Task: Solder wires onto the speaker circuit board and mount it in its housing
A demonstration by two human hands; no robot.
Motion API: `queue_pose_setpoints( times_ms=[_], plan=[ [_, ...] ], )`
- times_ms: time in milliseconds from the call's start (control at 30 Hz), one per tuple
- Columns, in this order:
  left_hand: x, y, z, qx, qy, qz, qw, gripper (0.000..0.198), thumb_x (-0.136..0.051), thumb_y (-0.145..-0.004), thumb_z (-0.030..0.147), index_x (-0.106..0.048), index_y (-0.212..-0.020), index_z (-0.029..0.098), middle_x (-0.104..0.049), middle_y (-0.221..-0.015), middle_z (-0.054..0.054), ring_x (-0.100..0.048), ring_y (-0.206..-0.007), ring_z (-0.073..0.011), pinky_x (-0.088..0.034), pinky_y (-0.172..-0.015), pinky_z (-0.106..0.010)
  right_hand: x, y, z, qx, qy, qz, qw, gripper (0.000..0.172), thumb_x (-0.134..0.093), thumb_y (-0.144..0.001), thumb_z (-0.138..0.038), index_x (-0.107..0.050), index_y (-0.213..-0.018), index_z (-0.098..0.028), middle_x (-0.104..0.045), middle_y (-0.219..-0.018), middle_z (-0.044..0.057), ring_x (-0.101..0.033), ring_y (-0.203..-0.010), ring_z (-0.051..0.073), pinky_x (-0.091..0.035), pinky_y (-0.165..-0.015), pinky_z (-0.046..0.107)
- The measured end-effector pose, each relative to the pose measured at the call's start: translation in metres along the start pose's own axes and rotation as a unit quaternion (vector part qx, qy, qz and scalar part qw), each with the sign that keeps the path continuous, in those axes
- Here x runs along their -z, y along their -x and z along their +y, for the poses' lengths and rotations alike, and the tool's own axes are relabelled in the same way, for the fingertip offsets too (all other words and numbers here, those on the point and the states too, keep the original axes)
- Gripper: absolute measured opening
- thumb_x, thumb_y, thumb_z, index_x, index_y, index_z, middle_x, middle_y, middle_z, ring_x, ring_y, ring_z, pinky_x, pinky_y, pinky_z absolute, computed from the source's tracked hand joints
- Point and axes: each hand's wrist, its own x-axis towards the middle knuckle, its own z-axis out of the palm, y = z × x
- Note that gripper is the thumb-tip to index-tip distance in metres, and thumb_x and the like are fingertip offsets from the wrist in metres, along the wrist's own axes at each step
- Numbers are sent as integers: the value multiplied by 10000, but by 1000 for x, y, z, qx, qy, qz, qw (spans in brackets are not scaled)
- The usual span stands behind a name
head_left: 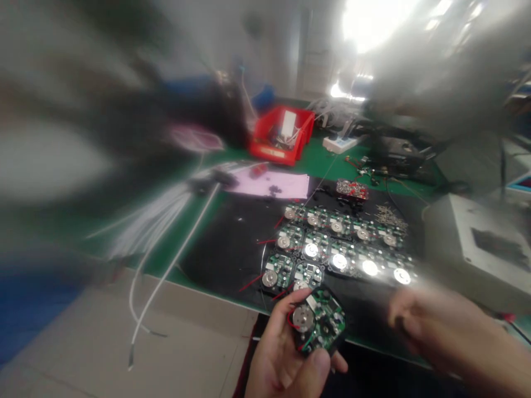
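Note:
My left hand (286,354) is wrapped round a circuit board (326,326) near the table's front edge. The board is green with a black rim, a round silver metal part on its left side and thin red and green wires. To the right, my right hand (409,315) is smeared by motion over the black mat (232,237); its fingers are curled, but I cannot make out what is in them. Beyond the hands, several similar circuit boards (311,249) lie in rows on the mat, each with a round silver part.
A red bin (274,138) stands at the back beside a white power strip (340,143). White cables (166,215) hang over the front edge at left. Small pins (390,217) lie in a pile behind the boards. A grey box-shaped device (477,249) stands at right. Pink sheet (286,185) lies behind the mat.

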Motion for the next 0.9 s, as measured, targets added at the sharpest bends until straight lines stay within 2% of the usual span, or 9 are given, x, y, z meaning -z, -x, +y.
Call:
queue_pose_setpoints(
  times_ms=[100,167,233,333,433,500,633,767,900],
  plan=[
    [-4,0,3,11,-13,8,1000,631,-835,-890,380,-546,-1429,222,-752,-1068,-83,-721,-793,-160,-563,-821,-287,-22,-4,15,-53,-127,5,991,350,-745,-918,-591,-721,-954,-244,-634,-714,24,-465,-499,98,-259,-451,203],
    [-6,-1,6,15,-43,20,999,625,-820,-904,352,-534,-1446,227,-742,-1126,-89,-711,-808,-157,-564,-829,-288,-27,-6,21,-66,-206,40,976,317,-775,-902,-546,-716,-958,-239,-597,-674,3,-423,-462,82,-228,-425,194],
    [-9,0,8,20,-81,34,996,627,-809,-911,335,-524,-1458,223,-741,-1142,-98,-710,-821,-168,-578,-845,-303,-26,-4,27,-76,-237,66,966,281,-790,-903,-501,-711,-950,-236,-566,-639,-12,-400,-433,74,-222,-407,190],
    [-15,2,8,20,-132,55,989,644,-814,-902,327,-519,-1467,236,-753,-1117,-87,-724,-879,-185,-583,-908,-306,-20,4,29,-73,-235,79,966,299,-800,-895,-509,-704,-941,-229,-520,-581,-20,-404,-422,83,-229,-395,183],
    [-23,6,4,10,-167,64,984,651,-813,-901,352,-513,-1470,253,-741,-1184,-90,-733,-991,-215,-573,-974,-309,-20,18,21,-44,-208,69,975,362,-846,-839,-542,-695,-940,-229,-543,-596,0,-448,-443,104,-250,-392,181],
    [-28,9,1,11,-186,71,980,665,-809,-905,374,-502,-1483,258,-729,-1220,-93,-733,-1039,-236,-570,-1006,-329,-27,29,9,-38,-191,73,978,397,-877,-798,-565,-688,-922,-239,-592,-648,23,-486,-460,119,-281,-394,194],
    [-35,16,-6,9,-209,83,974,686,-810,-901,413,-483,-1489,281,-731,-1247,-72,-739,-1061,-247,-564,-1039,-356,-51,40,-14,-44,-161,122,978,384,-889,-779,-602,-707,-881,-280,-664,-705,41,-559,-501,151,-374,-444,246],
    [-38,22,-15,-35,-220,85,971,607,-791,-923,384,-509,-1450,277,-719,-1318,-80,-726,-1160,-273,-584,-1004,-350,-71,34,-18,44,-98,113,988,248,-856,-840,-554,-756,-926,-345,-660,-630,28,-606,-521,195,-430,-463,295],
    [-35,25,-26,-95,-241,92,961,575,-788,-931,329,-539,-1444,259,-678,-1402,-115,-698,-1237,-319,-574,-1048,-411,-88,27,-11,150,-49,182,971,149,-837,-876,-498,-757,-905,-375,-701,-769,36,-639,-606,209,-488,-471,315]
  ],
)
